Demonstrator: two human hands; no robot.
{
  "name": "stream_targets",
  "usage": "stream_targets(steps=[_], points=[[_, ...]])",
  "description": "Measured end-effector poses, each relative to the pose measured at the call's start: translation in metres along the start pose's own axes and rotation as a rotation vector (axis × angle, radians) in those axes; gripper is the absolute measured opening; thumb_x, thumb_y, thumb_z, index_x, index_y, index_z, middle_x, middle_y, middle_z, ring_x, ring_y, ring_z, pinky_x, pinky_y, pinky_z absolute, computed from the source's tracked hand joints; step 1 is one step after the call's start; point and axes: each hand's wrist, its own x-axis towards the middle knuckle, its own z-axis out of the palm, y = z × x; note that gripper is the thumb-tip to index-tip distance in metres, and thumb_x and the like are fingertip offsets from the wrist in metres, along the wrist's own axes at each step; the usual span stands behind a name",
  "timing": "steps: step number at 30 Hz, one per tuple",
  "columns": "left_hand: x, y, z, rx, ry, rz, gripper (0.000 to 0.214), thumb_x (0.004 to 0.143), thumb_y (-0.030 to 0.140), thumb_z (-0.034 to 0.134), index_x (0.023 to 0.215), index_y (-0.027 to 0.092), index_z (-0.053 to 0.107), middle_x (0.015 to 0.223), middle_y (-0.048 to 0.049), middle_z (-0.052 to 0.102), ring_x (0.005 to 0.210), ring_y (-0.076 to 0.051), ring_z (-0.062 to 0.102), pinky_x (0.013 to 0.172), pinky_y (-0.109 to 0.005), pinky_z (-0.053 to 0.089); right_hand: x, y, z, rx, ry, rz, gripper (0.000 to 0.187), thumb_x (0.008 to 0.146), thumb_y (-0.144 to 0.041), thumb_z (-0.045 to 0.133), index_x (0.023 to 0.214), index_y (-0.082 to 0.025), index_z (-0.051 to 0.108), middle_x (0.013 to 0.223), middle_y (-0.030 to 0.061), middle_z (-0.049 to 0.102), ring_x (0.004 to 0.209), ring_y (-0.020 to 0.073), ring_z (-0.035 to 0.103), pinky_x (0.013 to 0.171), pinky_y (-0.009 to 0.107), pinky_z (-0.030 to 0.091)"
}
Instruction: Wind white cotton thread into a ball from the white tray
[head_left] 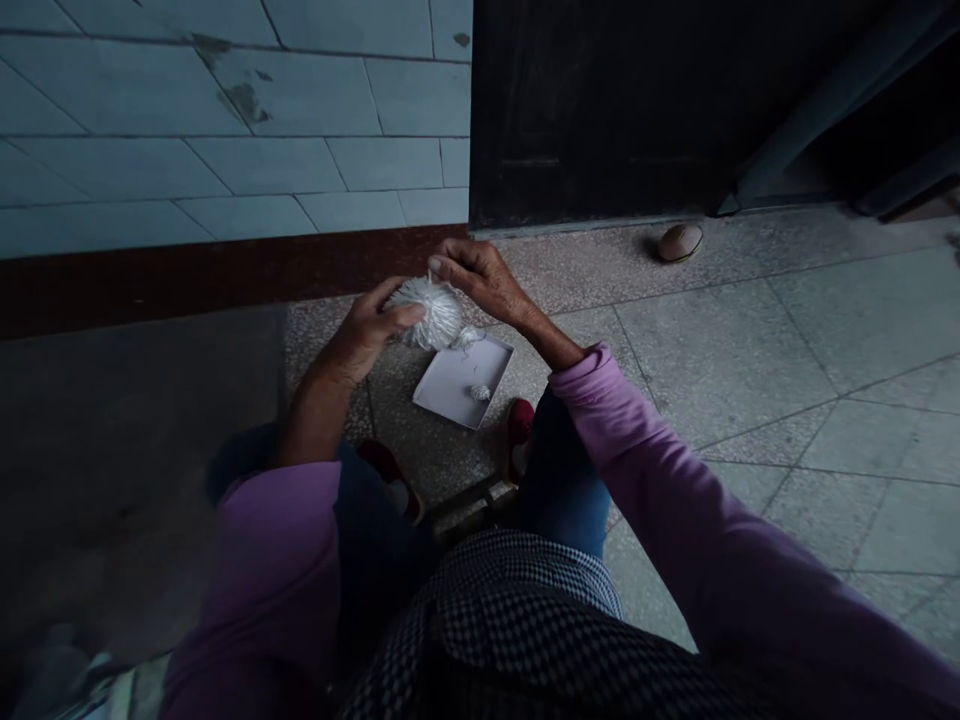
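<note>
A fluffy ball of white thread point(433, 314) sits between my hands, above my knees. My left hand point(377, 327) grips its left side with curled fingers. My right hand point(478, 280) comes over the top, its fingertips pinching the strands. A small tuft of the same thread trails from the ball's lower right. Below the ball, a white rectangular card tray point(450, 395) lies tilted on the floor, with a small white tuft point(481, 393) resting on it. The ball hides the tray's upper corner.
I sit on a low stool point(457, 505) wearing red shoes point(520, 437), close to a pale tiled wall point(225, 130) with a dark red skirting band point(225, 265). A dark door point(600, 110) stands ahead. A brown oval stone point(679, 242) lies on the speckled floor point(750, 340).
</note>
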Motion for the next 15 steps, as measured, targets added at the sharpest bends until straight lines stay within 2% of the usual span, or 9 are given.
stream_targets(steps=[4, 6, 8, 11, 15], points=[[-0.002, 0.014, 0.003, -0.235, 0.067, 0.082, 0.096, 0.05, 0.084, 0.115, 0.121, 0.029, 0.082, 0.134, -0.0159, 0.092, 0.163, -0.057, 0.07, 0.129, -0.072, 0.068, 0.006, 0.01, 0.006, -0.072, -0.01, 0.01, 0.055, 0.137, -0.046, 0.072, 0.087, -0.028, 0.056, 0.09, 0.0023, 0.066, 0.099, 0.0239, 0.064, 0.098, 0.038, 0.055], [-0.001, 0.017, -0.001, -0.278, 0.108, 0.14, 0.095, 0.052, 0.087, 0.112, 0.121, 0.03, 0.081, 0.143, -0.0173, 0.091, 0.177, -0.057, 0.058, 0.132, -0.072, 0.067, 0.006, 0.01, 0.015, -0.121, -0.083, 0.035, 0.05, 0.136, -0.029, 0.071, 0.088, -0.027, 0.056, 0.093, 0.0025, 0.069, 0.099, 0.0226, 0.063, 0.102, 0.037, 0.053], [0.002, 0.016, -0.006, -0.268, 0.149, 0.175, 0.095, 0.055, 0.09, 0.11, 0.12, 0.029, 0.078, 0.147, -0.0174, 0.089, 0.182, -0.055, 0.051, 0.136, -0.073, 0.064, 0.004, 0.008, 0.026, -0.154, -0.169, 0.069, 0.047, 0.132, -0.015, 0.072, 0.088, -0.026, 0.059, 0.094, 0.003, 0.072, 0.098, 0.0219, 0.062, 0.103, 0.037, 0.05], [0.007, 0.009, -0.016, -0.248, 0.215, 0.208, 0.096, 0.057, 0.089, 0.114, 0.12, 0.028, 0.075, 0.14, -0.0132, 0.087, 0.175, -0.051, 0.057, 0.138, -0.071, 0.061, -0.005, 0.0, 0.038, -0.162, -0.257, 0.094, 0.047, 0.128, -0.012, 0.078, 0.085, -0.026, 0.062, 0.091, 0.0037, 0.073, 0.096, 0.0229, 0.064, 0.1, 0.038, 0.05], [0.02, -0.009, -0.031, -0.08, 0.297, 0.265, 0.103, 0.06, 0.093, 0.115, 0.127, 0.028, 0.072, 0.132, -0.0058, 0.084, 0.146, -0.039, 0.073, 0.132, -0.063, 0.064, -0.017, -0.01, 0.038, -0.119, -0.346, 0.031, 0.046, 0.131, -0.03, 0.082, 0.088, -0.025, 0.07, 0.093, 0.005, 0.077, 0.097, 0.0237, 0.069, 0.097, 0.038, 0.053]])
